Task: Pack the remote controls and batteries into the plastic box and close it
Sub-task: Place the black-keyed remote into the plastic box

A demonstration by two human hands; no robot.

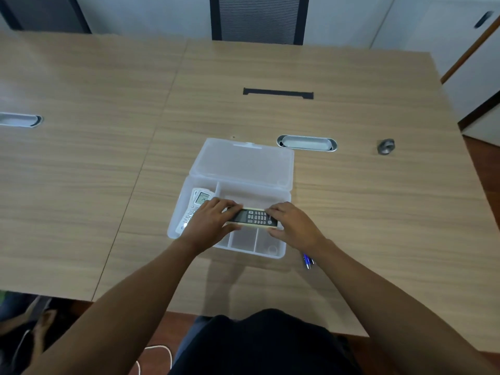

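Observation:
A clear plastic box (284, 201) lies open on the wooden table, its lid (243, 163) folded back flat behind it. In its left compartment rests a white remote control (197, 201) with a small screen. A black remote control (255, 217) with grey keys and a pale edge is held crosswise over the box's large compartment. My left hand (211, 223) grips its left end and my right hand (292, 223) grips its right end. Blue batteries (307, 261) lie on the table just right of the box, partly hidden by my right forearm.
A metal cable grommet (307, 143) is set in the table behind the box, and another (19, 120) at far left. A small round metal object (386, 146) sits at right. A black slot (278, 93) and a chair (259, 17) are farther back.

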